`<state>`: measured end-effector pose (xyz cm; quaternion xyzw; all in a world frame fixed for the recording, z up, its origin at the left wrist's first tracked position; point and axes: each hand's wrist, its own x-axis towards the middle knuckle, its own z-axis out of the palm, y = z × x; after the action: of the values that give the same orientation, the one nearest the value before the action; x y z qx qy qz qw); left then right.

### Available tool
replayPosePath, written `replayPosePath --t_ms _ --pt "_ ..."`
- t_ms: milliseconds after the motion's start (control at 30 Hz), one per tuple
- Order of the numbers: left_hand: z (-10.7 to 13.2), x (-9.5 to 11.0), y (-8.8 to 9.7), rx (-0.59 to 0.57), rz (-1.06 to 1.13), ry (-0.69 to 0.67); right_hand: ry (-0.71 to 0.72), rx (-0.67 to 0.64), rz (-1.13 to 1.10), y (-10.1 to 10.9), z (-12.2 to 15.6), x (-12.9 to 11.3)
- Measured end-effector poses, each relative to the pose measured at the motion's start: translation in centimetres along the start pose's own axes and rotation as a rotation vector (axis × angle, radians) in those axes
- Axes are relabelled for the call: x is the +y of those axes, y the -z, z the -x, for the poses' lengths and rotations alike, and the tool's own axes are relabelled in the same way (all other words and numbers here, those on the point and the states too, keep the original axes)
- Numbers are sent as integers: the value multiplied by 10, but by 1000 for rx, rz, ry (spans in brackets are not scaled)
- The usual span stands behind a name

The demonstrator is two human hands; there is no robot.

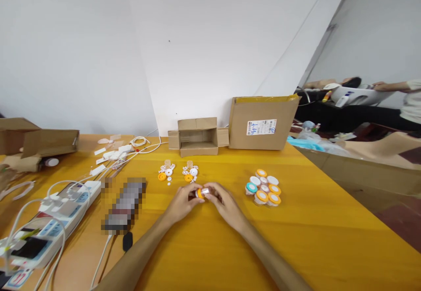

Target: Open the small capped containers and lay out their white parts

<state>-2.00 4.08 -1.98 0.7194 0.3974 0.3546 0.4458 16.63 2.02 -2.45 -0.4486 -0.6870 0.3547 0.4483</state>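
Note:
Between my two hands, above the middle of the table, is a small clear jar with an orange lid [200, 193], lying sideways. My left hand [183, 202] has its fingers closed on the orange lid end. The clear body end is pinched by my right hand [225, 204]. Just beyond my hands lie two groups of loose parts, with orange rings [188, 178], white rings [169, 172], small white pieces and clear cups [167, 164]. On the right stands a cluster of several lidded jars [262, 196] with orange, white and teal lids.
An open cardboard box [199, 148] and a larger closed box [263, 124] stand against the wall. At left are a power strip [70, 221] with cables, a pixelated dark device [125, 205] and another open box [49, 142]. A person's arm [394, 86] shows far right.

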Motion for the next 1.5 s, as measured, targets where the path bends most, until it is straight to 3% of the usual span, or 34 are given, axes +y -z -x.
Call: replayPosePath --t_ms 267,467,667,867,1067,1500 --pt "1 0 0 9 -17 0 -111 6 -13 -3 -1 -2" --pt "0 2 0 -17 25 -32 4 -3 11 -1 1 -3" --pt "-1 1 0 -5 6 -21 -90 -17 -5 -3 0 1" --pt "-2 2 1 -18 39 -25 4 -47 -54 1 -2 -3" --pt "-3 1 1 -3 43 -25 -99 -40 -76 -1 -3 -1" --pt "-3 2 2 -12 54 -8 -51 -48 -74 0 -4 -4"
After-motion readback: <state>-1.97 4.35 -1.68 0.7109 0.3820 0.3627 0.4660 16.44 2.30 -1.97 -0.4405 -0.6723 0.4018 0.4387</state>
